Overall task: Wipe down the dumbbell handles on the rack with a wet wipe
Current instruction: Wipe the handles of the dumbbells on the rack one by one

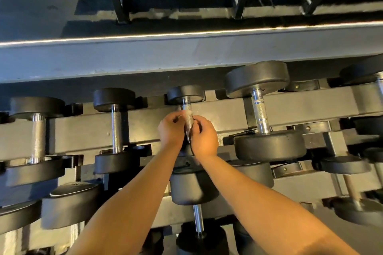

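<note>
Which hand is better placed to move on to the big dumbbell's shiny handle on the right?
The right hand, probably. It sits nearer the big black dumbbell's shiny knurled steel handle; the left hand would have to cross over. Both seem to pinch the thin pale wet wipe.

A thin pale wipe [189, 112] drapes a knurled steel dumbbell handle [186, 107] lying across the rack [145, 122], pinched between left hand [171, 130] and right hand [204, 137].
</note>
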### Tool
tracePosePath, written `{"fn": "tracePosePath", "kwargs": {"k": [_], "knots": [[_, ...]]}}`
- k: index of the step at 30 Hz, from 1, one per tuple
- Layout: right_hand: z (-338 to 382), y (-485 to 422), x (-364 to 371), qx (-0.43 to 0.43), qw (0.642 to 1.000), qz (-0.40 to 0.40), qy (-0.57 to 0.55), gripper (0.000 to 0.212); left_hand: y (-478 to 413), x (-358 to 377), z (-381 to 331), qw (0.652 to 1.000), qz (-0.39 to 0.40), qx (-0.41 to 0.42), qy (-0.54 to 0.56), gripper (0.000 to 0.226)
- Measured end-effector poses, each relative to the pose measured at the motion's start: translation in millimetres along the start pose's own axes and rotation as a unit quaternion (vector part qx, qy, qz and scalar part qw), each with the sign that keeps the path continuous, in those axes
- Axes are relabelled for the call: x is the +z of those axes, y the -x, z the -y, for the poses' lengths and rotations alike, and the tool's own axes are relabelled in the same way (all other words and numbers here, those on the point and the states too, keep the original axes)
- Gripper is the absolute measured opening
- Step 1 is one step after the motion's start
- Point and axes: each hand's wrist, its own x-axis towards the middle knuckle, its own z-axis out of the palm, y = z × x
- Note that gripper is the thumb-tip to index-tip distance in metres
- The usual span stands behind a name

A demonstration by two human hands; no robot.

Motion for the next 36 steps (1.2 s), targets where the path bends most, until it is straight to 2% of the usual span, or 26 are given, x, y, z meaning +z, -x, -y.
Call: {"fn": "tracePosePath", "kwargs": {"k": [3, 7, 14, 17, 20, 23, 26, 32, 36], "knots": [[0.8, 2.1, -0.9, 0.009, 1.0, -0.007, -0.007, 0.026, -10.1, 2.9, -17.3, 0.999, -0.027, 0.027, 0.037, 0.02], [4.0, 4.2, -0.7, 0.024, 1.0, -0.011, 0.005, 0.027, -3.6, 11.6, -10.6, 0.999, 0.007, -0.002, 0.044, 0.02], [6.2, 5.3, 0.1, 0.025, 0.999, -0.021, 0.027, 0.025, 23.8, -10.1, 13.0, 0.998, 0.06, 0.033, 0.008, 0.021], [4.7, 3.8, 0.3, 0.021, 0.999, -0.025, 0.03, 0.025, 1.0, -7.0, -3.6, 0.999, 0.02, 0.024, 0.031, 0.02], [3.8, 3.4, 0.4, 0.012, 0.999, -0.022, 0.03, 0.025, -16.0, 2.7, -15.3, 0.997, 0.02, 0.043, 0.054, 0.023], [2.7, 3.6, 0.0, 0.007, 0.999, -0.022, 0.031, 0.025, -10.2, 3.3, -6.8, 0.997, 0.045, 0.062, 0.016, 0.026], [3.3, 3.8, -0.8, -0.001, 0.999, -0.024, 0.036, 0.024, 13.0, -7.0, 10.0, 0.997, 0.067, 0.038, 0.015, 0.016], [8.0, 6.0, -2.6, 0.01, 0.999, -0.03, 0.021, 0.021, 37.0, -14.5, 23.4, 0.993, 0.098, 0.024, -0.06, 0.019], [8.1, 7.5, -3.8, 0.024, 0.999, -0.022, -0.001, 0.019, 37.6, -23.2, 23.6, 0.993, 0.111, 0.03, -0.038, 0.019]]}}
